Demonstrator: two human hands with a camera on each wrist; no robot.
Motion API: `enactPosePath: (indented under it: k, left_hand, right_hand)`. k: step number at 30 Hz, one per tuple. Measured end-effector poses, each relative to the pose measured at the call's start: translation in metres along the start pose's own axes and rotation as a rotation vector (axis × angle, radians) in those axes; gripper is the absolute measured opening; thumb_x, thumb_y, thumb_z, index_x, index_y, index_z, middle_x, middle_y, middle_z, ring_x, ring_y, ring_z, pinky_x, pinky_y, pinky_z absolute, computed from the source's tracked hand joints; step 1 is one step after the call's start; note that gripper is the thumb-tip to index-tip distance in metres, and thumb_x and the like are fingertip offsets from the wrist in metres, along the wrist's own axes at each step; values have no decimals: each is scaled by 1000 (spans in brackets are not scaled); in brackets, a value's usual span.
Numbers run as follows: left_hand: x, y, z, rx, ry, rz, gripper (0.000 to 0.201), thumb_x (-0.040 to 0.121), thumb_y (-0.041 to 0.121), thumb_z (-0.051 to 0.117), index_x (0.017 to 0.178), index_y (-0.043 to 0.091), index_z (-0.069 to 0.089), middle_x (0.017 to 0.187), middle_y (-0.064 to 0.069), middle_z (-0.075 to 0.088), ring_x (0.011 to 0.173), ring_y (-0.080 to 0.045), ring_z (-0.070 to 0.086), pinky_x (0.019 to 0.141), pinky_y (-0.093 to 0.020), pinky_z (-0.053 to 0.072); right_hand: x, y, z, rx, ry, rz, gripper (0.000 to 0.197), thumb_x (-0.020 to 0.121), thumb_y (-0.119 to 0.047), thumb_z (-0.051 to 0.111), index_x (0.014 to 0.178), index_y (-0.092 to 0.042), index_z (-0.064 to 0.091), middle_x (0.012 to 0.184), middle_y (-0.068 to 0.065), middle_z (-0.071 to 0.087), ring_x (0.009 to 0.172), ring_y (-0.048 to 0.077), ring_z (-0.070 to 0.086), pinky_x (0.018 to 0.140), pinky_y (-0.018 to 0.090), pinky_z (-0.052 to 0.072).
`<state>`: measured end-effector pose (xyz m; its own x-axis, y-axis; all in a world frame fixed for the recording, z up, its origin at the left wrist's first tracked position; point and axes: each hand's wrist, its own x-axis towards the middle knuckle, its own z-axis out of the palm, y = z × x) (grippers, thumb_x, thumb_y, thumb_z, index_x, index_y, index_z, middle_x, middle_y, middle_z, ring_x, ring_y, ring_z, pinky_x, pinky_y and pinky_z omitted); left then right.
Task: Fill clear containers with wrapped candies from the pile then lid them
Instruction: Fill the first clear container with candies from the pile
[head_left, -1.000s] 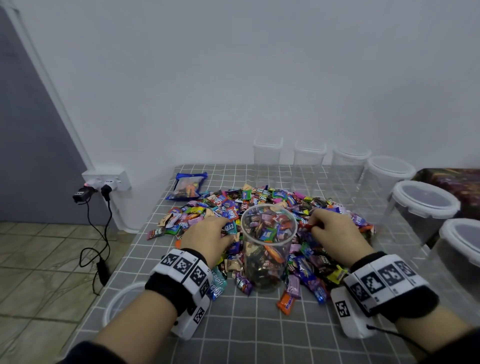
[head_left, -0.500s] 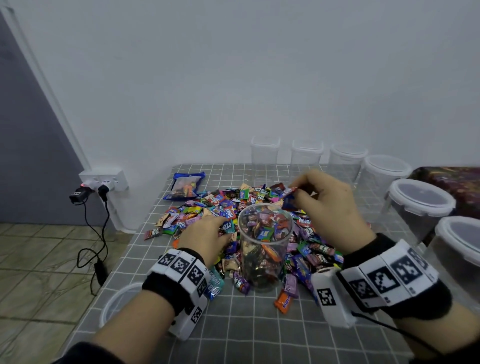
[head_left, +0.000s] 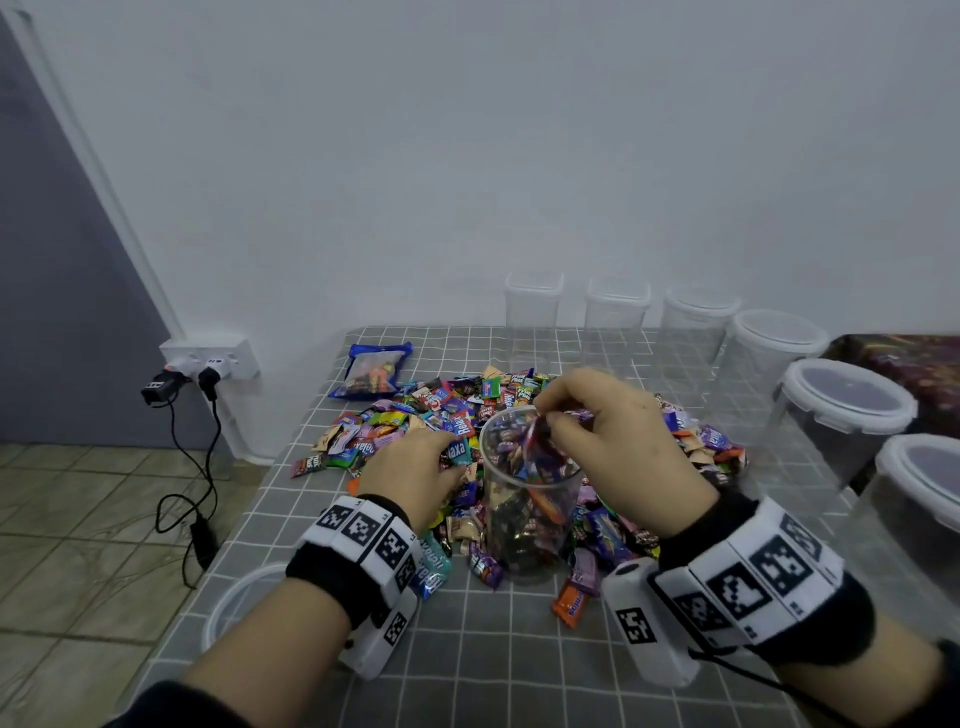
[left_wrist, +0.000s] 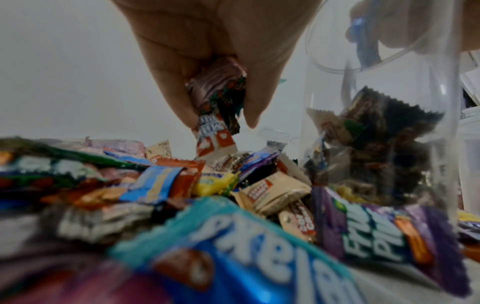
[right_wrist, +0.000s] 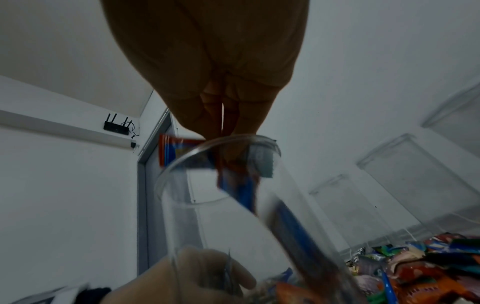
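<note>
— Two hands over the table (head_left: 311, 519), then. What does the left hand (head_left: 413, 480) have?
— Its fingers pinch a few wrapped candies (left_wrist: 221, 102) just above the candy pile (head_left: 415, 421); how many, the blur hides.
— And the open clear container (head_left: 527, 499)?
— Upright in the pile between the hands, partly filled, contents dark and hard to read.
— The right hand (head_left: 618, 447)?
— Above the rim, fingertips pinching blue-and-red wrappers (right_wrist: 233, 174) that hang into the mouth; their print is smeared.
— Further right?
— Lidded tubs (head_left: 841, 415) along the edge, the nearest cut off by the frame.
</note>
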<state>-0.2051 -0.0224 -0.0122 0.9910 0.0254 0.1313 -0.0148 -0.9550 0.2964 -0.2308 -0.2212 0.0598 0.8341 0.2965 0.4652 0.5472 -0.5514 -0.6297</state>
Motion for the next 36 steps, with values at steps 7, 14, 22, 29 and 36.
enactPosePath:
  k: [7, 14, 22, 29, 36]
  left_hand:
    - [0, 0, -1, -22, 14, 3, 44, 92, 37, 56, 133, 24, 52, 129, 4, 57, 115, -16, 54, 93, -32, 44]
    - [0, -1, -1, -45, 19, 5, 43, 91, 37, 57, 132, 23, 53, 128, 3, 59, 113, -16, 55, 93, -32, 45]
    - [-2, -5, -8, -78, 65, -11, 44, 91, 36, 57, 133, 21, 53, 127, 1, 58, 112, -16, 55, 93, -30, 42]
    - [-3, 2, -22, -139, 115, -14, 46, 91, 35, 58, 134, 18, 52, 129, -2, 58, 115, -19, 54, 94, -30, 41]
    - [1, 23, -62, -428, 256, 93, 21, 86, 27, 67, 104, 15, 69, 92, 0, 69, 82, -14, 64, 82, -34, 52]
  right_hand:
    - [-9, 9, 4, 117, 148, -10, 15, 85, -19, 58, 99, -24, 60, 101, -10, 60, 93, 9, 58, 83, 30, 48]
    - [-25, 29, 8, 334, -249, 249, 101, 56, -58, 75, 141, -38, 23, 129, -31, 35, 114, -16, 42, 87, 5, 36]
    - [-26, 31, 21, 440, -243, 278, 93, 53, -43, 78, 129, -39, 25, 131, -20, 43, 121, -8, 42, 92, 6, 38]
    - [-26, 33, 20, 394, -216, 259, 92, 51, -50, 77, 128, -40, 27, 123, -27, 44, 121, -3, 45, 101, 22, 39]
    - [-27, 32, 20, 371, -215, 258, 99, 51, -51, 76, 136, -33, 27, 124, -23, 44, 122, 0, 44, 97, 17, 39]
